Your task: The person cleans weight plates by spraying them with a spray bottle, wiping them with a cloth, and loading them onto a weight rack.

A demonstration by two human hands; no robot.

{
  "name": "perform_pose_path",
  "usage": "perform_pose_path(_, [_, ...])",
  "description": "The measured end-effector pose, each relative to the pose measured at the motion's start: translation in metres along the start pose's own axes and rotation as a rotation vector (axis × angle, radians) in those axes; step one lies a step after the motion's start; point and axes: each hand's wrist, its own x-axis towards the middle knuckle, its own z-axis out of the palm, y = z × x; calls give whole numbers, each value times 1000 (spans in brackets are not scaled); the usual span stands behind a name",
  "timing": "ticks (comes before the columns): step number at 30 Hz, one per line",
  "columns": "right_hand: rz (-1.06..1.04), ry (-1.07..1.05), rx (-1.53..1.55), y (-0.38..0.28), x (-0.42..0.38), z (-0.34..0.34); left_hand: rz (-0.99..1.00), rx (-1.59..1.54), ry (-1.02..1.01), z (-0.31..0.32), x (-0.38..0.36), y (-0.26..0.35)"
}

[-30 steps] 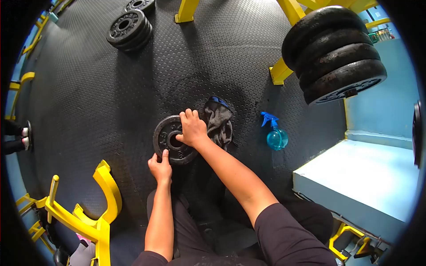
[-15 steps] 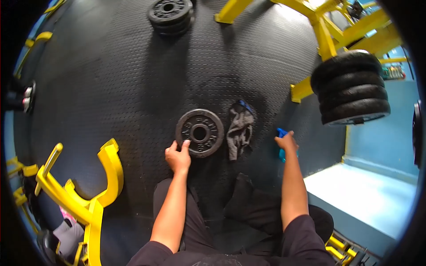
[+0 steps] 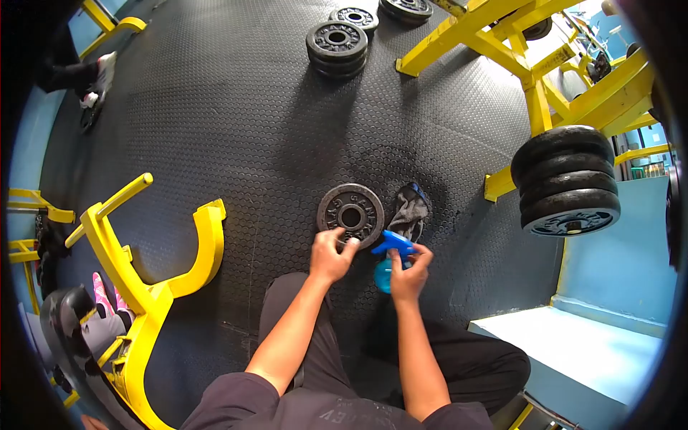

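"Where's the weight plate?"
"On the floor, just ahead of the left hand; its loosely curled fingers overlap the near edge. I can't tell if they grip it."
"And the right hand?"
"Holding the spray bottle by its head, beside the plate."
"The cloth?"
"Beyond the right hand. A plate stack sits well beyond the left."

1 weight plate and 1 trigger spray bottle

The dark, round weight plate lies flat on the textured black floor, raised lettering ringing its center hole; the spray bottle, blue-headed with a turquoise body, is gripped in the right hand near the plate's rim.
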Motion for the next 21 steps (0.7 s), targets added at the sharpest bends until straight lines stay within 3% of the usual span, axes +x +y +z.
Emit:
perform_pose_path(1, [34, -15, 52, -16, -10, 4, -13, -428, -349, -1, -3, 13])
perform_pose_path(3, [41, -37, 58, -34, -23, 9, -280, -838, -395, 4, -33, 44])
perform_pose_path(5, [47, -5, 166, -45, -27, 8, -185, -831, -295, 24, -33, 14])
perform_pose_path(7, [210, -144, 461, -64, -27, 3, -83, -818, -201, 19, -27, 11])
perform_pose_path(9, [206, -481, 663, -57, -15, -1, -139, -1002, -275, 6, -31, 1])
perform_pose_path(11, [130, -648, 690, -61, -12, -3, -113, -999, -350, 0, -29, -7])
perform_pose_path(14, [73, -668, 648, -42, -13, 7, -230, -901, -500, -10, -35, 7])
perform_pose_path(16, [-99, -572, 575, -34, -15, 18, -379, -801, -375, -13, -40, 7])
perform_pose_path(19, [64, -666, 335, -32, -14, 22, -460, -691, -69, -10, -31, -11])
perform_pose_path(21, [99, -713, 244, -28, -20, 26, -448, -647, -21, -13, -16, -33])
